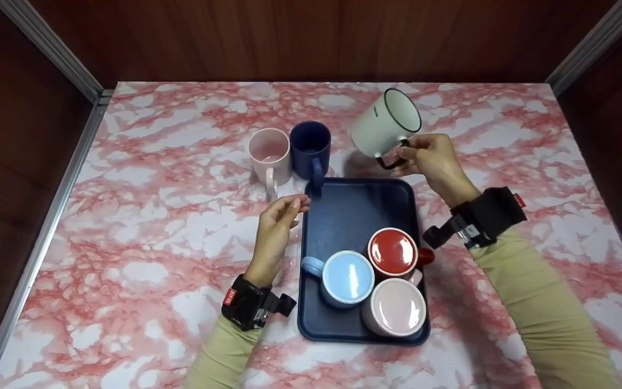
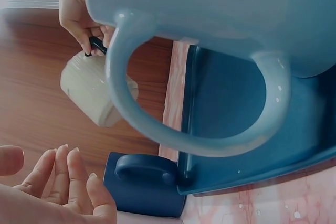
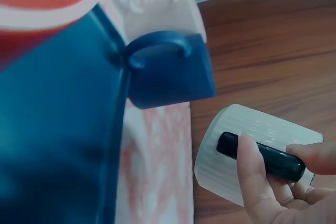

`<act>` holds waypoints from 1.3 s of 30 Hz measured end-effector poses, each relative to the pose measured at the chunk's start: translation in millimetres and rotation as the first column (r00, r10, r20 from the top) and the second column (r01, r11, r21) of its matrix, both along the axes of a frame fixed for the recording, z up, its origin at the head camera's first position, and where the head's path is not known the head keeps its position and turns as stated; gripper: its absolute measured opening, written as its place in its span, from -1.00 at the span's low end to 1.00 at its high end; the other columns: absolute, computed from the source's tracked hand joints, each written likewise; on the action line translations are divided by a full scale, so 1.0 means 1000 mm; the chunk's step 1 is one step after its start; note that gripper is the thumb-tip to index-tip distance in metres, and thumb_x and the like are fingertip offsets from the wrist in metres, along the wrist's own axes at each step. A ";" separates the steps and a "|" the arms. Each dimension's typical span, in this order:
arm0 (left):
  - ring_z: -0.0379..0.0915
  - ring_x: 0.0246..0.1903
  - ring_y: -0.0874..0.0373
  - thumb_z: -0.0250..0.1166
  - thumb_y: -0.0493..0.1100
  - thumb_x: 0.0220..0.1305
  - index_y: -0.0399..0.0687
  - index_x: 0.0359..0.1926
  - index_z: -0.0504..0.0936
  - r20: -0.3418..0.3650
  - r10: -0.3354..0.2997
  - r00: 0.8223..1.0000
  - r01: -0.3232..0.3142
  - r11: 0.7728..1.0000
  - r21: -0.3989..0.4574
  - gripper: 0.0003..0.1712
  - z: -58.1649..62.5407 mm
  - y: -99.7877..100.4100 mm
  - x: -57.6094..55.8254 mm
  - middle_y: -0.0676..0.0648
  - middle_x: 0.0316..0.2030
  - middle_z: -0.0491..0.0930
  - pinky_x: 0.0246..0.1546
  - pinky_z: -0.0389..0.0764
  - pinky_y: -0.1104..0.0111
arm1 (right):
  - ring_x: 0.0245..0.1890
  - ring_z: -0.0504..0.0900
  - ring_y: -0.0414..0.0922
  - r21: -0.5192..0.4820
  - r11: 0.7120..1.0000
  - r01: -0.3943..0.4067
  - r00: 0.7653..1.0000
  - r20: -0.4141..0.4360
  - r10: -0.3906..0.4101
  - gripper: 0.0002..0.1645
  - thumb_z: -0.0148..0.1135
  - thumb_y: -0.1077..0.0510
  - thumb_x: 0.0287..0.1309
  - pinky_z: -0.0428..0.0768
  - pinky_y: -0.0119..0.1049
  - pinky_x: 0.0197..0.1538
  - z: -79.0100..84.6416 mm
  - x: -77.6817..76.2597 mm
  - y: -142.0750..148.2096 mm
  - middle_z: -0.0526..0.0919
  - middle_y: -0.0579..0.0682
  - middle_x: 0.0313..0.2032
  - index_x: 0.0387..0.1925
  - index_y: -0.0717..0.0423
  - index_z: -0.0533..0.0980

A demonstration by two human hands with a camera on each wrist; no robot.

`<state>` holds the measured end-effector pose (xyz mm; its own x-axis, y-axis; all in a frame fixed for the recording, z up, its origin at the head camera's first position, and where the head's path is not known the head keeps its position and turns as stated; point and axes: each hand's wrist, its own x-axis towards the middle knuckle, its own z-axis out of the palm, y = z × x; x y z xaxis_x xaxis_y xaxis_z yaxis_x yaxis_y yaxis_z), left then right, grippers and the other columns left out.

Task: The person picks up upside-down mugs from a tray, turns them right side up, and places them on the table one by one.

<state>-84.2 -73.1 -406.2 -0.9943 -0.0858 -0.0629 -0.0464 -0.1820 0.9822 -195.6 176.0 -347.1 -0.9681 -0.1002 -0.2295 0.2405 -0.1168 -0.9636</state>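
Observation:
My right hand (image 1: pixel 432 159) grips the dark handle (image 3: pixel 262 156) of a white ribbed mug (image 1: pixel 381 127) with a dark rim. The mug is tilted and held up beyond the far end of the dark blue tray (image 1: pixel 338 208). My left hand (image 1: pixel 278 224), fingers loosely bent, holds nothing beside the tray's left edge. Just beyond it a pale pink mug (image 1: pixel 269 154) and a navy mug (image 1: pixel 310 151) stand upright, side by side. On the tray's near half, a light blue mug (image 1: pixel 347 278), a red mug (image 1: pixel 392 253) and another pink mug (image 1: pixel 394 308) sit upside down.
The tray lies on a red-and-white marbled table (image 1: pixel 170 216). A brown wood-grain panel (image 1: pixel 311 40) rises behind the table's far edge, with metal strips (image 1: pixel 52 46) at the corners. The light blue mug's handle (image 1: pixel 312 266) reaches over the tray's left rim.

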 end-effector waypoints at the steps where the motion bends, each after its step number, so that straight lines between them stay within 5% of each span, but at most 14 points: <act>1: 0.44 -0.07 -0.08 0.02 -0.23 0.34 -0.39 -0.08 0.51 0.001 0.002 1.000 -0.002 1.000 0.000 -0.71 0.000 0.000 0.000 -0.27 -0.12 0.55 -0.16 0.35 0.23 | -0.64 0.61 -0.03 0.004 1.000 -0.007 1.000 0.007 0.007 -0.96 0.03 0.53 0.08 0.61 -0.20 -0.46 -0.002 -0.001 -0.001 0.60 0.16 -0.55 -0.37 0.51 0.39; 14: 0.37 -0.03 -0.13 0.05 -0.30 0.30 -0.44 0.01 0.43 0.020 -0.024 1.000 0.024 1.000 -0.015 -0.69 -0.007 -0.003 -0.001 -0.24 -0.11 0.52 0.06 0.32 0.20 | -0.65 0.60 -0.10 0.265 0.960 -0.086 0.996 0.008 0.087 -0.85 0.04 0.45 0.15 0.61 -0.26 -0.46 -0.026 -0.012 -0.011 0.59 0.10 -0.57 -0.31 0.59 0.40; 25: 0.34 -0.01 -0.17 0.06 -0.29 0.30 -0.48 0.03 0.40 0.061 -0.030 0.998 0.034 0.997 -0.074 -0.64 -0.017 -0.007 0.000 -0.34 -0.06 0.47 0.03 0.33 0.23 | -0.73 0.57 -0.12 0.338 0.939 -0.065 0.998 0.021 0.061 -0.93 0.05 0.47 0.11 0.60 -0.25 -0.52 -0.040 -0.021 -0.017 0.57 0.14 -0.59 -0.42 0.50 0.39; 39: 0.36 -0.06 -0.21 0.06 -0.29 0.29 -0.51 0.00 0.41 0.067 -0.009 0.998 0.015 0.995 -0.095 -0.65 -0.024 -0.009 -0.001 -0.39 -0.07 0.46 0.00 0.34 0.20 | -0.77 0.55 -0.20 0.509 0.854 -0.108 0.991 -0.014 0.134 -0.80 0.13 0.40 0.08 0.58 -0.31 -0.56 -0.046 -0.028 -0.031 0.57 0.11 -0.63 -0.36 0.61 0.46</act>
